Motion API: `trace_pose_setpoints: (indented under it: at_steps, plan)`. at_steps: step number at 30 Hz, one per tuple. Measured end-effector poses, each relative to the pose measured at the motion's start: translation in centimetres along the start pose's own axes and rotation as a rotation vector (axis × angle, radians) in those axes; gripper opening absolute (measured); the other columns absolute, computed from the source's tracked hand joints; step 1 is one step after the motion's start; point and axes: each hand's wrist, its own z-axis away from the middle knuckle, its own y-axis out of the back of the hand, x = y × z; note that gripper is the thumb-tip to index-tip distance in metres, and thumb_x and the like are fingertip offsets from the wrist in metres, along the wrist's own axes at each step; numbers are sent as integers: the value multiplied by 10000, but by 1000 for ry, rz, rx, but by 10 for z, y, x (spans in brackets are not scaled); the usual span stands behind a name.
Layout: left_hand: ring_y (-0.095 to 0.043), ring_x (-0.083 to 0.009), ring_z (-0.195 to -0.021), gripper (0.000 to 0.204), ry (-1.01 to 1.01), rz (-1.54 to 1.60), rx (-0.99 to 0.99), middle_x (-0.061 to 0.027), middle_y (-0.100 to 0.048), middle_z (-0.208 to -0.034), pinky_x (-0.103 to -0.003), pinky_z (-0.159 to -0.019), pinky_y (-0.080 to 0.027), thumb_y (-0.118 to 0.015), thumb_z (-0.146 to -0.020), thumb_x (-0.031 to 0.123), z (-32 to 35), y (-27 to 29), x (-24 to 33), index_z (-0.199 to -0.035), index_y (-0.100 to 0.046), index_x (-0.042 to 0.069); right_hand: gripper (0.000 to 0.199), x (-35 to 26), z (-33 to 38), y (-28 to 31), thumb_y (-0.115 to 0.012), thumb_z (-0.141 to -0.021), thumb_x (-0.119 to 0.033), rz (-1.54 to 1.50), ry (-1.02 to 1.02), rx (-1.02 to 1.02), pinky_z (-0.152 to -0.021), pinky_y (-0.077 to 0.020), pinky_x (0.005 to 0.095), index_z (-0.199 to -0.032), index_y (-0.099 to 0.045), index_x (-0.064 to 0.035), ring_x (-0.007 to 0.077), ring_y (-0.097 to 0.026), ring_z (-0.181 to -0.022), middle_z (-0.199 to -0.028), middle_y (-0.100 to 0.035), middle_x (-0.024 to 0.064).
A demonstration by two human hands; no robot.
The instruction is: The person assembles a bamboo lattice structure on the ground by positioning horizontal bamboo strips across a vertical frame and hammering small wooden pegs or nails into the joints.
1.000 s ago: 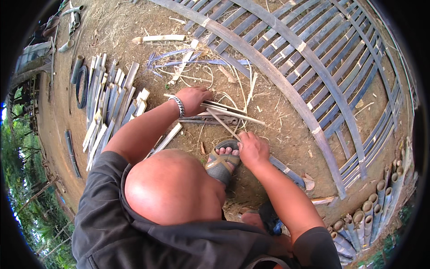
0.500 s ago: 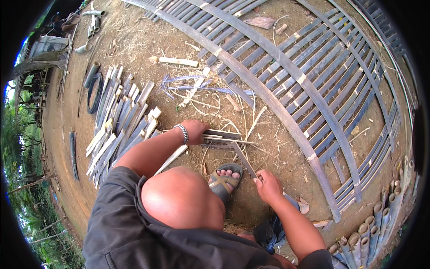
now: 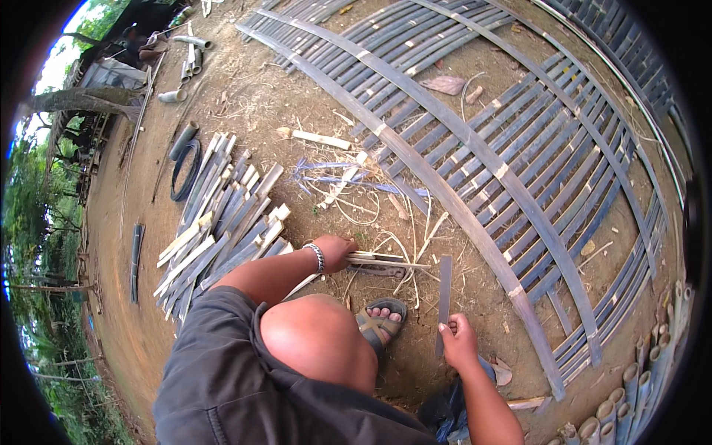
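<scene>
My left hand, with a chain bracelet at the wrist, is closed around thin pale split bamboo strips that point right, low over the ground. Just under them lies a dark brown flat piece; its kind does not show clearly. A flat, dark grey strip with a square end is gripped in my right hand, thumb along its face. It points away from me, apart from the bamboo strips. Whether it is a blade or a bamboo slat I cannot tell.
A pile of split bamboo pieces lies at left. A large slatted bamboo frame covers the ground at right. Blue strands and pale shavings lie ahead. Bamboo tubes stand lower right; my sandaled foot is between the hands.
The dark strip in my right hand has swung from slanting toward the bamboo strips to nearly straight ahead, clear of them. My left hand keeps its hold. The whole view has shifted slightly.
</scene>
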Motion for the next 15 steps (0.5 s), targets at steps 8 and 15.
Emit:
trace_pose_setpoints:
  at_steps: [8, 15]
  plan:
    - [-694, -416, -991, 322, -20, 48, 7, -190, -716, -1023, -519, -885, -551, -713, -848, 233, 4, -2, -3, -1130, -658, 86, 170, -4, 9, 19, -707, -958, -107, 8, 6, -12, -748, -529, 315, -1075, -620, -21, 123, -629, -805, -892, -672, 36]
    - [-686, -452, -957, 300, -26, 98, 120, -221, -709, -986, -553, -844, -544, -695, -868, 222, 17, -5, -2, -1103, -593, 67, 172, -1, 18, 23, -708, -961, -108, 21, -23, -4, -746, -527, 305, -1077, -618, -19, 118, -626, -799, -893, -674, 40]
